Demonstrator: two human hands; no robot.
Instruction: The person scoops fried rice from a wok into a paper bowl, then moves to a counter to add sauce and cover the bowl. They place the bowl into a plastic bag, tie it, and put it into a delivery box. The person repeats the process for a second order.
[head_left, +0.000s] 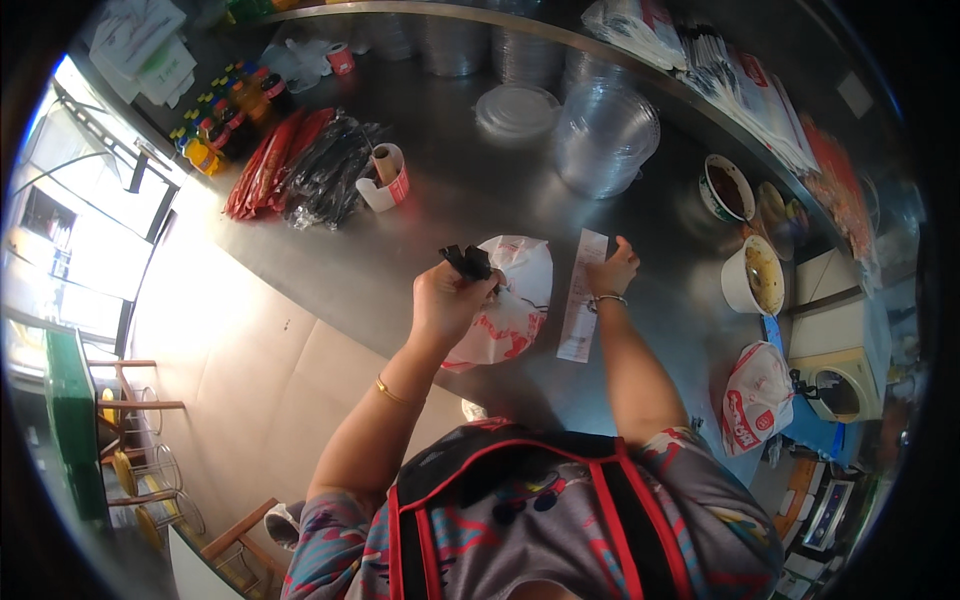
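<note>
On the steel counter in front of me stands a white plastic bag with red print. My left hand is closed at the bag's top, with a black stapler-like object in its grip; its exact kind is unclear. To the right of the bag lies a long printed paper slip. My right hand rests at the slip's right edge, fingers partly spread and pointing away from me; whether the fingertips pinch the paper cannot be told.
Stacked clear plastic bowls and round lids stand farther back. Red packets, black packets and drink bottles are at back left. Two food tubs and another tied bag stand at right, beneath a shelf edge.
</note>
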